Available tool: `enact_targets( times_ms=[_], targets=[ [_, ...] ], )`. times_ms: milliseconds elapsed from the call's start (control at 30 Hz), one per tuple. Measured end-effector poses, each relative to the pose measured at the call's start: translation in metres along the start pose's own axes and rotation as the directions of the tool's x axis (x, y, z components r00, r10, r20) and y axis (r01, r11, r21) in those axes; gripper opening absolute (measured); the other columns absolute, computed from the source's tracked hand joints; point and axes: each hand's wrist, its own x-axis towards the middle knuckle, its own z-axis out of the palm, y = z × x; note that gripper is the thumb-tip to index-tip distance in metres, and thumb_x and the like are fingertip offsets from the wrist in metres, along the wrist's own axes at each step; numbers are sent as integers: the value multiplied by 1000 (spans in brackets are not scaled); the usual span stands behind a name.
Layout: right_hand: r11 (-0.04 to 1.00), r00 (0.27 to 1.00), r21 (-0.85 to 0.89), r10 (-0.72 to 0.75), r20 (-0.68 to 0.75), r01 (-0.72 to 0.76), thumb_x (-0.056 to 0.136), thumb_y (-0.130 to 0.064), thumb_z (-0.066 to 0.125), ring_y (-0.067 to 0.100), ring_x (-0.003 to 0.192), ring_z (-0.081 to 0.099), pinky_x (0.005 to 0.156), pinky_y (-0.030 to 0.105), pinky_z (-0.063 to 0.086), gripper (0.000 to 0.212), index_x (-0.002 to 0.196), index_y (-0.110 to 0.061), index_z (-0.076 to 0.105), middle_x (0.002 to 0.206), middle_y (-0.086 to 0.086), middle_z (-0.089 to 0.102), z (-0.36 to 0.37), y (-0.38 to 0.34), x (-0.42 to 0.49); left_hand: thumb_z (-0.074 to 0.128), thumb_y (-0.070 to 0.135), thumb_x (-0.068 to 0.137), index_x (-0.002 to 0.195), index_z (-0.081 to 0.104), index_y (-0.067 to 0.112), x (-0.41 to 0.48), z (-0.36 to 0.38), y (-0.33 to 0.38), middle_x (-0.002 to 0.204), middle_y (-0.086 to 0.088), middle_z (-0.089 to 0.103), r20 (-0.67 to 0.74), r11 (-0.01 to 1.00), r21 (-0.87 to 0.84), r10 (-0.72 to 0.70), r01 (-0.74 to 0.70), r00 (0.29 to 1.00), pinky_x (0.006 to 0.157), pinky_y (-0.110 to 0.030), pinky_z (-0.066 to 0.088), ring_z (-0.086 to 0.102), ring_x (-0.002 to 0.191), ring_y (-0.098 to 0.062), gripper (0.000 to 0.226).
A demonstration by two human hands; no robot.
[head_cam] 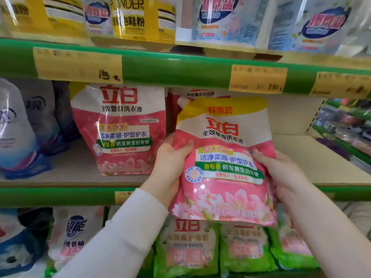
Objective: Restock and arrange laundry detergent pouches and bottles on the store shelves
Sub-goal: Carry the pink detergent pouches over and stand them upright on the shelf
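STEP: placing pouch (222, 163) | LEFT: left hand (170, 163) is gripping its left edge, fingers curled | RIGHT: right hand (281, 173) is gripping its right edge | POSITION: hanging upright before middle shelf (321, 157), label forward, likely going beside standing pouch (120, 129)

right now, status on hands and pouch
Left hand and right hand grip pink pouch, off the middle shelf. Standing pouch to its left, rear pouch behind it.
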Motion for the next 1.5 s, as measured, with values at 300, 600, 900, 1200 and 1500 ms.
enact_targets(
  times_ms=[300,600,900,1200,1500],
  targets=[
    [993,998,-106,-57,7,57,84,-19,68,23,56,66,65,36,57,10,77,-17,61,58,2,69,16,-24,84,59,6,89,125,52,8,72,19,9,111,-13,66,-127,994,110,11,3,992,74,-35,57,66,88,-28,36],
    [968,966,31,-251,56,250,88,-16,64,12,62,67,62,27,56,8,80,-18,62,71,0,70,38,-8,145,56,7,91,129,51,11,126,23,-23,101,-4,67,-170,954,136,288,-267,942,75,-34,57,67,87,-22,39],
    [891,894,88,-448,7,446,90,-22,61,10,77,66,78,30,54,11,79,-25,62,81,-6,68,58,10,176,60,16,90,132,48,27,157,22,-32,111,-2,66,-265,957,57,290,-285,920,72,-34,56,67,85,-17,45],
    [857,862,157,-504,52,491,91,-23,60,8,73,68,70,25,55,8,84,-23,64,77,-7,71,61,19,191,61,20,89,107,58,38,176,14,-46,104,3,69,-244,939,35,341,-343,908,82,-42,56,68,91,-20,26],
    [935,812,-143,-197,549,324,73,-13,72,14,89,69,74,36,54,37,106,-26,61,98,-6,73,21,32,189,81,17,67,139,32,20,156,0,-67,130,4,53,-59,910,398,156,-120,986,102,-37,42,51,120,-15,87]
  ],
)
